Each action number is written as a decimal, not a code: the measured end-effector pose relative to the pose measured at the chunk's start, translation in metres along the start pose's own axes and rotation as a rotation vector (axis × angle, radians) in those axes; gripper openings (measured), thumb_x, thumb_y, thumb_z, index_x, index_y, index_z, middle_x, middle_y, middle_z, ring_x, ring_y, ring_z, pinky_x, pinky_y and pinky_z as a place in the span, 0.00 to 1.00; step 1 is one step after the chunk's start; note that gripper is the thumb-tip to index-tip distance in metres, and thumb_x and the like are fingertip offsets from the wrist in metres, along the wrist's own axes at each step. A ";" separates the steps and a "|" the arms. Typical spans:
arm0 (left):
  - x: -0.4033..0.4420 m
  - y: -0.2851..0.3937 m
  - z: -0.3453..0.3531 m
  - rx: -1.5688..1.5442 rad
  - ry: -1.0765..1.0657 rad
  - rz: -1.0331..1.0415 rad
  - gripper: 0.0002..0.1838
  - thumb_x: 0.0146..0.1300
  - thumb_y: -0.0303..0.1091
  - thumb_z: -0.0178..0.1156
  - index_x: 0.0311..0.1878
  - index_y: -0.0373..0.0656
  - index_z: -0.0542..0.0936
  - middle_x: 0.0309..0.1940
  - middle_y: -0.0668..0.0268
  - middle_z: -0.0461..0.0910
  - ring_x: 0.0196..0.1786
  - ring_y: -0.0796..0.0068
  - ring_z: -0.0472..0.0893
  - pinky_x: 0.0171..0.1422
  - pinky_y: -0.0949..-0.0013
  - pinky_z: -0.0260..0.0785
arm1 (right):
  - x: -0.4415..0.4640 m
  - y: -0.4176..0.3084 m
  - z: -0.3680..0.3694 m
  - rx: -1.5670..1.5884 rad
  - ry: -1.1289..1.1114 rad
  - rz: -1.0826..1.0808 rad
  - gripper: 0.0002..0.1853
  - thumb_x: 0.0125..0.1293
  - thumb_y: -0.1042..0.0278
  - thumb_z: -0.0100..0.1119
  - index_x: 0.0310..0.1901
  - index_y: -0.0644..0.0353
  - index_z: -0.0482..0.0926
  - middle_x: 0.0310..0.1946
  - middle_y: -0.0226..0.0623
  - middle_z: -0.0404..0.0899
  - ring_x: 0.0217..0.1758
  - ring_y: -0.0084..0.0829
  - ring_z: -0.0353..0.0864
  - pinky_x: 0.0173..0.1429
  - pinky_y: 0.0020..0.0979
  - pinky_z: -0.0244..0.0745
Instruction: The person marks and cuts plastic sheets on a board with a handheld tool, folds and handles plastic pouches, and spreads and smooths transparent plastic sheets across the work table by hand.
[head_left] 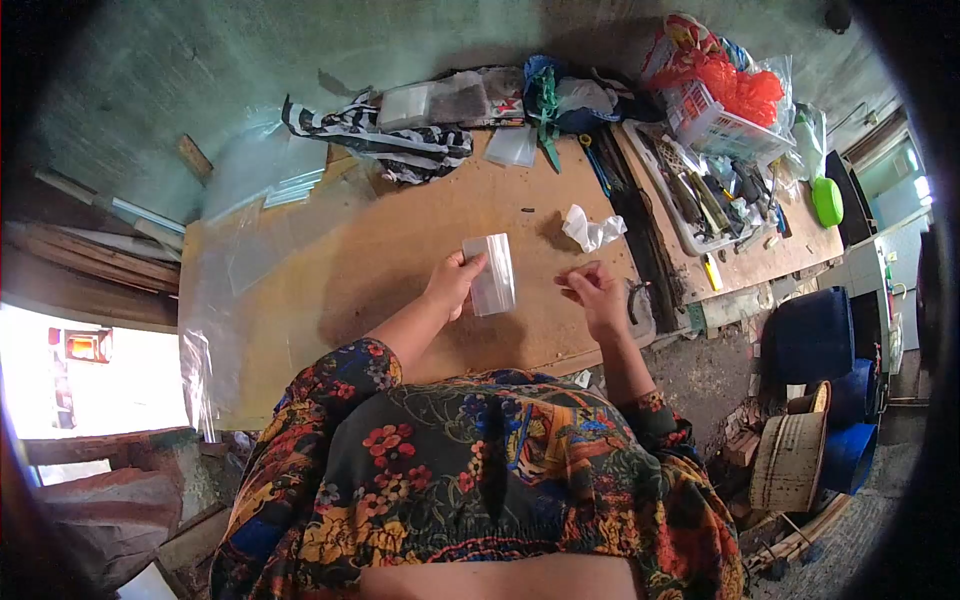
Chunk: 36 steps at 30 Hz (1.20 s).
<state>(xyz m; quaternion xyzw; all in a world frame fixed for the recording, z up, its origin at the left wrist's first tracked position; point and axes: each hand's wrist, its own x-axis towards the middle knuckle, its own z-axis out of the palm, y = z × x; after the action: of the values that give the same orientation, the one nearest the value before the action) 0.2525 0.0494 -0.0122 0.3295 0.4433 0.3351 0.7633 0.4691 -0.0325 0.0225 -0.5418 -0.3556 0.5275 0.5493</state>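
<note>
My left hand [455,284] holds a small clear plastic sleeve [492,275] upright above the wooden table [380,290], thumb on its left edge. To the right of the sleeve and apart from it is my right hand [592,294], its fingers bent and pinched together; whether anything is between them is too small to tell. A crumpled white tissue [592,229] lies on the table just beyond my right hand.
Clear plastic sheets [265,240] cover the table's left side. A black-and-white striped cloth [400,140] and bags lie along the back. At right stand a tray of tools [705,245], a white basket [715,125] with red plastic, and a green case [827,201].
</note>
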 end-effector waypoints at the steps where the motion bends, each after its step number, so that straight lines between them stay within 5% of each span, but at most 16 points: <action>1: 0.007 -0.001 -0.001 0.000 -0.002 0.000 0.11 0.61 0.38 0.54 0.41 0.41 0.72 0.34 0.68 0.75 0.35 0.77 0.76 0.41 0.67 0.71 | 0.000 -0.005 -0.003 0.133 0.075 0.049 0.02 0.61 0.76 0.50 0.32 0.58 0.70 0.33 0.36 0.78 0.38 0.28 0.78 0.41 0.28 0.74; 3: 0.022 0.001 0.002 0.075 0.146 0.024 0.11 0.62 0.38 0.52 0.42 0.42 0.71 0.35 0.68 0.75 0.37 0.77 0.75 0.40 0.67 0.70 | 0.003 -0.011 -0.008 0.161 0.087 0.074 0.01 0.62 0.75 0.49 0.33 0.57 0.69 0.32 0.34 0.78 0.39 0.30 0.79 0.40 0.29 0.74; 9: 0.057 0.016 0.017 -0.094 0.130 0.014 0.10 0.63 0.38 0.50 0.42 0.43 0.71 0.34 0.70 0.73 0.36 0.77 0.74 0.36 0.69 0.69 | 0.006 -0.010 -0.015 0.314 0.119 0.051 0.03 0.61 0.74 0.50 0.37 0.57 0.70 0.31 0.34 0.77 0.33 0.29 0.79 0.37 0.29 0.74; 11: 0.063 0.015 0.015 -0.070 0.124 0.006 0.09 0.63 0.38 0.50 0.42 0.44 0.71 0.34 0.70 0.73 0.35 0.78 0.74 0.35 0.70 0.68 | 0.007 -0.003 -0.020 -0.196 0.186 -0.096 0.08 0.60 0.73 0.52 0.42 0.60 0.70 0.26 0.33 0.77 0.27 0.27 0.77 0.31 0.29 0.73; 15: 0.068 0.009 0.003 -0.013 0.060 -0.012 0.08 0.62 0.38 0.51 0.41 0.46 0.72 0.32 0.71 0.74 0.31 0.79 0.73 0.33 0.72 0.68 | -0.001 -0.015 -0.009 -0.596 0.043 0.039 0.14 0.57 0.71 0.55 0.45 0.62 0.69 0.20 0.35 0.76 0.22 0.31 0.75 0.28 0.31 0.71; 17: 0.059 0.013 0.011 -0.034 0.094 -0.014 0.08 0.62 0.38 0.51 0.41 0.46 0.72 0.32 0.71 0.74 0.31 0.79 0.73 0.33 0.72 0.67 | 0.006 0.010 -0.004 -0.992 0.006 -0.184 0.18 0.53 0.66 0.60 0.46 0.56 0.69 0.23 0.42 0.77 0.28 0.44 0.78 0.31 0.37 0.72; 18: 0.053 0.016 0.015 -0.056 0.134 -0.013 0.08 0.62 0.38 0.52 0.41 0.46 0.72 0.32 0.71 0.74 0.31 0.79 0.73 0.33 0.73 0.67 | 0.005 0.012 0.004 -1.030 -0.018 -0.095 0.19 0.52 0.61 0.61 0.45 0.57 0.71 0.26 0.44 0.76 0.32 0.51 0.76 0.35 0.40 0.71; 19: 0.048 0.019 0.017 -0.059 0.139 -0.009 0.08 0.62 0.38 0.52 0.41 0.46 0.72 0.32 0.71 0.74 0.31 0.79 0.73 0.33 0.73 0.67 | 0.006 0.017 0.009 -1.031 -0.025 -0.100 0.19 0.52 0.61 0.61 0.45 0.57 0.71 0.26 0.44 0.76 0.32 0.51 0.76 0.35 0.40 0.71; 21: 0.039 0.023 0.018 -0.027 0.135 -0.003 0.09 0.62 0.38 0.52 0.40 0.44 0.72 0.32 0.71 0.74 0.32 0.80 0.73 0.34 0.74 0.68 | 0.009 0.024 0.022 -1.137 0.006 -0.452 0.19 0.51 0.58 0.61 0.42 0.59 0.73 0.29 0.44 0.76 0.35 0.47 0.77 0.37 0.39 0.72; 23: 0.038 0.019 0.009 0.016 0.077 -0.008 0.09 0.62 0.39 0.52 0.41 0.46 0.71 0.32 0.72 0.73 0.33 0.80 0.73 0.36 0.73 0.68 | 0.016 0.019 0.034 -1.075 0.041 -0.522 0.19 0.51 0.57 0.62 0.40 0.61 0.73 0.32 0.46 0.75 0.36 0.44 0.76 0.38 0.37 0.72; 25: 0.032 0.019 0.012 0.062 0.008 -0.011 0.09 0.62 0.40 0.52 0.42 0.47 0.71 0.32 0.72 0.73 0.35 0.80 0.73 0.39 0.72 0.68 | 0.027 0.017 0.048 -0.766 0.084 -0.262 0.21 0.49 0.57 0.64 0.40 0.63 0.73 0.28 0.44 0.75 0.32 0.39 0.77 0.36 0.34 0.73; 30: 0.017 0.019 0.031 -0.018 -0.035 0.026 0.11 0.62 0.40 0.52 0.42 0.45 0.71 0.34 0.71 0.75 0.36 0.79 0.74 0.36 0.72 0.69 | 0.051 0.029 0.060 -0.585 0.167 -0.194 0.16 0.47 0.68 0.67 0.33 0.65 0.71 0.24 0.38 0.75 0.26 0.27 0.76 0.30 0.27 0.70; 32: 0.018 0.017 0.027 -0.050 -0.028 0.006 0.11 0.62 0.40 0.52 0.43 0.44 0.71 0.35 0.70 0.75 0.37 0.79 0.75 0.37 0.72 0.70 | 0.052 0.028 0.061 -0.270 0.107 -0.088 0.13 0.50 0.78 0.63 0.33 0.66 0.68 0.26 0.36 0.76 0.25 0.21 0.73 0.27 0.24 0.69; 36: 0.020 0.014 0.020 -0.060 -0.127 0.011 0.13 0.63 0.41 0.51 0.44 0.41 0.72 0.36 0.69 0.76 0.38 0.77 0.76 0.43 0.71 0.69 | 0.047 0.016 0.063 -0.315 0.136 -0.045 0.10 0.53 0.80 0.60 0.33 0.67 0.68 0.23 0.36 0.75 0.22 0.21 0.73 0.25 0.22 0.68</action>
<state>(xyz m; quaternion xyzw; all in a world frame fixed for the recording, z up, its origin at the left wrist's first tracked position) 0.2751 0.0690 -0.0016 0.3297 0.3821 0.3310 0.7974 0.4146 0.0242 0.0082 -0.6473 -0.4081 0.4151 0.4921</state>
